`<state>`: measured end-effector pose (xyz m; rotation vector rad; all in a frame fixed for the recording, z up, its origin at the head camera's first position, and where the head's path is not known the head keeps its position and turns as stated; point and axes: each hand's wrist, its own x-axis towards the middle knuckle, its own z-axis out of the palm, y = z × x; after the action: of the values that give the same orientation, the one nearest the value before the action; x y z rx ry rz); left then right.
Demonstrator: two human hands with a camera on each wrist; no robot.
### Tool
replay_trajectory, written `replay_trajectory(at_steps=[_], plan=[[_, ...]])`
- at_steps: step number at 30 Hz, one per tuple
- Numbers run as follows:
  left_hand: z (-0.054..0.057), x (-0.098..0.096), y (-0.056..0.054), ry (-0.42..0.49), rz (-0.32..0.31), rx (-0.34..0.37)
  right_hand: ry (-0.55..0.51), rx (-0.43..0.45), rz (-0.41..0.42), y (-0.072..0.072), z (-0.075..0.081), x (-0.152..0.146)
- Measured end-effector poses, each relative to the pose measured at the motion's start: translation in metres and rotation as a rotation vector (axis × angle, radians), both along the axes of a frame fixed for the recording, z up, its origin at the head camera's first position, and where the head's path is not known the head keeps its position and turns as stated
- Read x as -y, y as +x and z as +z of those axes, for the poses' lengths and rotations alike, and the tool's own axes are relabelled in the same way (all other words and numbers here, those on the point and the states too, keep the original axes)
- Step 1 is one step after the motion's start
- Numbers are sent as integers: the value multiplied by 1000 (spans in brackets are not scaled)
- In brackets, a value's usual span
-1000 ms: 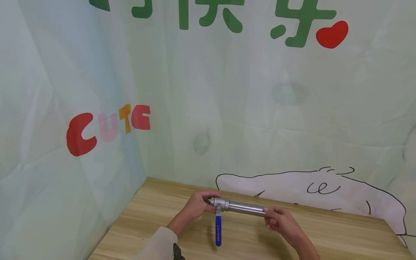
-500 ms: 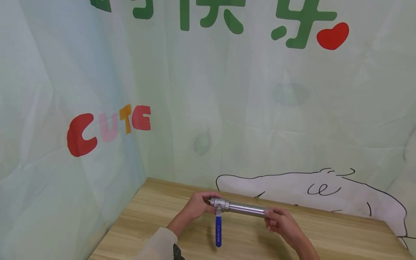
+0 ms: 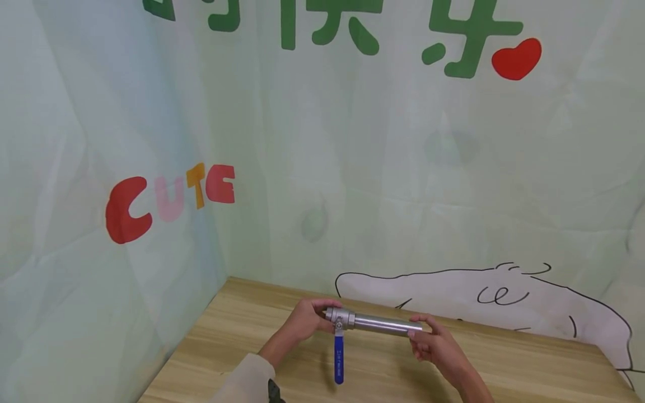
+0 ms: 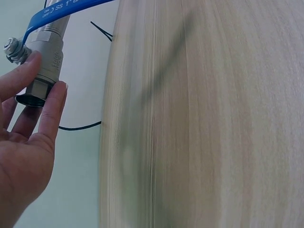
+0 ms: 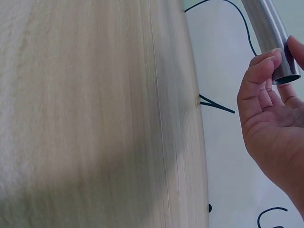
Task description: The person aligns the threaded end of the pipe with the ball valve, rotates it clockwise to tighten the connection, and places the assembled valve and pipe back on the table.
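Observation:
A steel ball valve (image 3: 342,318) with a long blue lever handle (image 3: 339,358) is joined to a shiny metal pipe (image 3: 381,324), both held level above the table. My left hand (image 3: 305,320) grips the valve's left end; in the left wrist view thumb and fingers press its sides near the hex collar (image 4: 39,90). At the other end my right hand (image 3: 439,346) pinches the pipe between thumb and fingers. The right wrist view shows the pipe's open end (image 5: 286,78) among those fingertips. The handle hangs toward me, in front of the valve.
The wooden table (image 3: 242,313) lies beneath both hands, their shadows falling on it. Light green printed cloth walls (image 3: 302,168) rise at its back and left edges, the back one close behind the pipe.
The right hand's fingers have shifted on the pipe, one now raised along its far side, with more of the pipe's end showing. The left hand and valve stay in place.

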<state>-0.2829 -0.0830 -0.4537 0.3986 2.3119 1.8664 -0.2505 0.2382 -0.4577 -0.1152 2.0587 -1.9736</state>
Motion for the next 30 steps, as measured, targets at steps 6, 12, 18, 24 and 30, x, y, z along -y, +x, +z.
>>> replay_trajectory(at_steps=[6, 12, 18, 24, 30], plan=[[0, 0, 2, -3, 5, 3, -9, -6, 0, 2, -2, -1], [0, -2, 2, -6, 11, 7, 1, -2, 6, 0, -3, -1], [0, -2, 1, 2, 7, -3, 25, -1, 14, 0, -2, -1], [0, -2, 1, -4, 14, 0, -21, 4, 19, 1, -1, -1], [-1, -2, 1, -3, 27, 4, -31, -4, 45, 1, -1, -3]])
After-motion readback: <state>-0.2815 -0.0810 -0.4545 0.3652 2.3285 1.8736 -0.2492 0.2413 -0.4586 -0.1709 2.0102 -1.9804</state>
